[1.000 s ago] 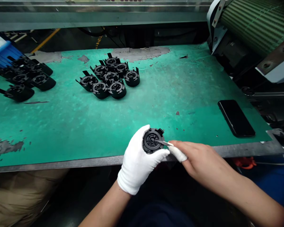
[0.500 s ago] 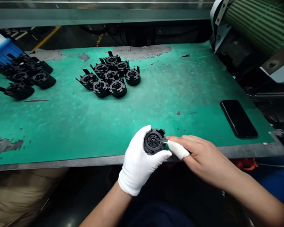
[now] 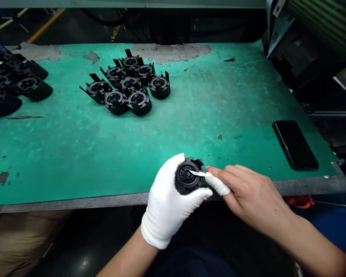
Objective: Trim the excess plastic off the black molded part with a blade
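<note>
My left hand [image 3: 168,202], in a white glove, is wrapped round a round black plastic part [image 3: 184,184] with rings and ribs on its face, held over the table's front edge. Bare but for a white cover on the thumb, my right hand [image 3: 242,188] pinches a small knife with a pointed, shiny blade [image 3: 198,174]. The blade lies over the face of the part, its tip near the centre; whether it touches I cannot tell. The knife's handle is hidden in my fingers.
Several similar black parts [image 3: 140,102] stand grouped on the green tabletop [image 3: 103,154], with more black parts [image 3: 34,90] at the left. A black phone [image 3: 295,144] lies at the right. Behind it is a machine with a ribbed green roller [image 3: 320,27]. An orange object [image 3: 301,201] hangs below the edge.
The view has shifted slightly, so the table's things sit higher and the left groups further left. The blade now shows more broadly over the part. Both hands keep their holds.
</note>
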`<state>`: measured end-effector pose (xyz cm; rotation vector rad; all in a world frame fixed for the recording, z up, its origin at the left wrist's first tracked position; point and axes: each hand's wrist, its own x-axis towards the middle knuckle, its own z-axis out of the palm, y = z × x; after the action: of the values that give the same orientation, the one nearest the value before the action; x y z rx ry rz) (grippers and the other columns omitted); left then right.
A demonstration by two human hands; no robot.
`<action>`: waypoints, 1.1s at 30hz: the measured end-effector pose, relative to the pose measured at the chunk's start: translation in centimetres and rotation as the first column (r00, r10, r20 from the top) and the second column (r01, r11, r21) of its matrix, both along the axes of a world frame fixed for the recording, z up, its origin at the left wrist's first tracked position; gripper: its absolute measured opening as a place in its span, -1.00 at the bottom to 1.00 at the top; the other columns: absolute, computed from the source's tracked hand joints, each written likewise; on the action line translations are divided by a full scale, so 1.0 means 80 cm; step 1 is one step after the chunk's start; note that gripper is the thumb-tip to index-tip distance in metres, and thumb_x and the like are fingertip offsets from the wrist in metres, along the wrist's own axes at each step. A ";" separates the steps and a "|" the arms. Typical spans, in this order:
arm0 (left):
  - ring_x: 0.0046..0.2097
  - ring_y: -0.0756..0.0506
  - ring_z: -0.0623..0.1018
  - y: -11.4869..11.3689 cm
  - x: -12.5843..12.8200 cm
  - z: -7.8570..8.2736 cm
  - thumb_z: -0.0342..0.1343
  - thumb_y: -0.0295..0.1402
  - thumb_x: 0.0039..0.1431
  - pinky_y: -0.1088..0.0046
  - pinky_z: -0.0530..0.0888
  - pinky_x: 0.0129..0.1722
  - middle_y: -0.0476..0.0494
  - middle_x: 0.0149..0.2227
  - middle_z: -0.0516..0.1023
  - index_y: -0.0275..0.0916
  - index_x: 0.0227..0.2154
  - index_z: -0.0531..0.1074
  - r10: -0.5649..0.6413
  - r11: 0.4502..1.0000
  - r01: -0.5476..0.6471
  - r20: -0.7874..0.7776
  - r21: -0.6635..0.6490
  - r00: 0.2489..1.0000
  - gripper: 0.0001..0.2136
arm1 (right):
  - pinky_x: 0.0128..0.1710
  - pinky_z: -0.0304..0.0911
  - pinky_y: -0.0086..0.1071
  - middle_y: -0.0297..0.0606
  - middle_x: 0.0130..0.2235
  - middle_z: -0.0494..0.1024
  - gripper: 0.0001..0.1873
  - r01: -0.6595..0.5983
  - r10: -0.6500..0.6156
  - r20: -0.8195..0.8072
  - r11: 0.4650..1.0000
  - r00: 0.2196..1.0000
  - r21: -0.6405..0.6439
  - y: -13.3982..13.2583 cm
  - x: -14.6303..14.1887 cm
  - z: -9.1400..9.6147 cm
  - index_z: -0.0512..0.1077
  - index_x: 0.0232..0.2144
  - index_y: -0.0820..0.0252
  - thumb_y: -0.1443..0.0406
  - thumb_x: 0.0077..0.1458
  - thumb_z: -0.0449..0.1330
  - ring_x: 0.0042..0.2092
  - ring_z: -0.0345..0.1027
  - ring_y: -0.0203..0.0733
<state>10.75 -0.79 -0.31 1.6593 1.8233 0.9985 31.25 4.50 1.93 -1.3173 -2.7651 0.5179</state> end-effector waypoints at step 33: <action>0.14 -0.27 0.49 -0.006 0.009 -0.007 0.34 0.01 0.01 0.09 0.44 0.18 -0.24 0.12 0.44 -0.15 0.05 0.27 0.024 0.998 -0.022 -0.023 0.056 0.999 -0.38 | -0.22 0.28 -0.24 -0.29 -0.16 0.56 -0.67 -0.061 0.043 -0.108 0.984 0.993 -0.170 -0.015 0.015 0.005 0.41 0.06 0.00 0.30 0.34 -0.03 -0.20 0.44 -0.13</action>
<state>11.50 -1.30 -0.88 1.6935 1.8499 1.0523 32.42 3.26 2.33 -1.2117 -2.7280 0.8219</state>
